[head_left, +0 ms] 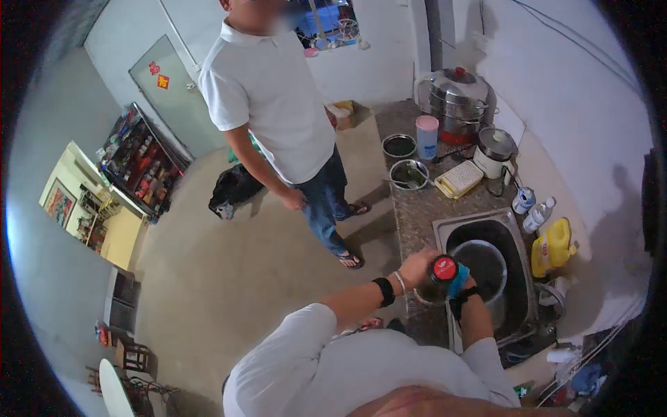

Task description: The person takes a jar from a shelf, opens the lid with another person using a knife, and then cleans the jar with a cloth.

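My left hand [415, 268] is closed around the side of a dark round container [443, 268], which has a red disc with a pale mark on the end facing me. On its other side, my right hand [467, 284] is closed on a blue cloth [458, 281] that touches or nearly touches the container. Both hands are over the near-left rim of a metal sink [514, 221]. A round metal basin [501, 258] lies inside the sink. Part of a round bowl or plate shows below my hands, mostly hidden.
A person in a white shirt [278, 104] stands left of the counter [413, 226]. On it are two bowls of greens [408, 174], a pink-lidded container [427, 137], a yellow grater box [458, 181], a steamer [457, 97] and a small pot [495, 153]. A yellow jug [552, 247] stands beside the sink.
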{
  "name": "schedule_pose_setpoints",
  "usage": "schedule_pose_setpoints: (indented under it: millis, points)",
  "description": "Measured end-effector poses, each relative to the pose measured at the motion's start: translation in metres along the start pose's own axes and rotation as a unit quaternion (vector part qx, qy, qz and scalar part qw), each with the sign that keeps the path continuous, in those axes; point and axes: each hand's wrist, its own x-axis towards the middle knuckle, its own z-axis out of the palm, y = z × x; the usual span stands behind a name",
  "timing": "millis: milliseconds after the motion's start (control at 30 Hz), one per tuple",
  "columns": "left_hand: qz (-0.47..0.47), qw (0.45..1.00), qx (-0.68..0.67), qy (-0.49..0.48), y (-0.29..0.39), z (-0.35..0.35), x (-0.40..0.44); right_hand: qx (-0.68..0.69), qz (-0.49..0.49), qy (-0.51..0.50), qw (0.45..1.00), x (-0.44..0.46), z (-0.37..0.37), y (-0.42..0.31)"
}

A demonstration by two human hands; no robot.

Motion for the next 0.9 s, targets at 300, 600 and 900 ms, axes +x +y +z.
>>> schedule_pose_setpoints:
  millis: [300, 600, 900]
  points:
    - [-0.023, 0.999, 0.034, 0.017, 0.001, 0.003, -0.007, 0.212, 0.117, 0.086, 0.966, -0.038, 0.023, 0.016]
    - [-0.057, 0.98, 0.169, 0.083, 0.029, -0.002, -0.01, 0.357, 0.077, 0.159, 0.917, -0.038, 0.05, 0.027]
    - [-0.066, 0.988, 0.12, 0.068, 0.03, 0.01, -0.006, -0.037, 0.11, 0.347, 0.931, -0.054, 0.082, -0.025]
